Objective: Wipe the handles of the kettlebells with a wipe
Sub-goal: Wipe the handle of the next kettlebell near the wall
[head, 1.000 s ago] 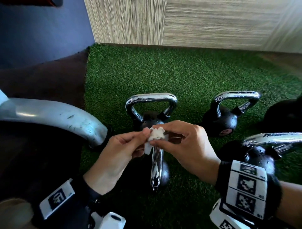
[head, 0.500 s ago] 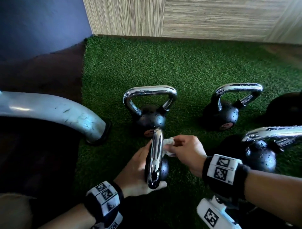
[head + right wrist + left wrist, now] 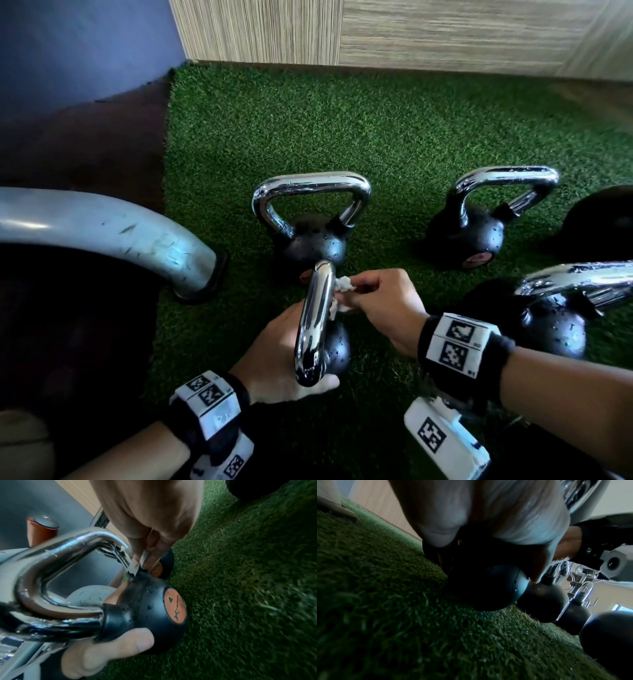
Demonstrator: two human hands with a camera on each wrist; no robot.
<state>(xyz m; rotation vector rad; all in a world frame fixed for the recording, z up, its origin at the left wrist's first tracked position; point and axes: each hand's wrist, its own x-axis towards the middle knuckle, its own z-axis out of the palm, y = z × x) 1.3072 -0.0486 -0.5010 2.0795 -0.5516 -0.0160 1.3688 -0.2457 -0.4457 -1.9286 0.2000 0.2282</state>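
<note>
On the green turf (image 3: 394, 137), my left hand (image 3: 274, 359) grips the nearest kettlebell (image 3: 334, 346) while my right hand (image 3: 383, 305) pinches the white wipe (image 3: 342, 286) against its chrome handle (image 3: 315, 318). By my reckoning three more kettlebells await.

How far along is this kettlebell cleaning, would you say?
Nothing looks finished yet. In hand: the left hand steadies the nearest kettlebell while the right hand presses the wipe against its chrome handle. Left: the kettlebells behind and to the right stand untouched.
</note>
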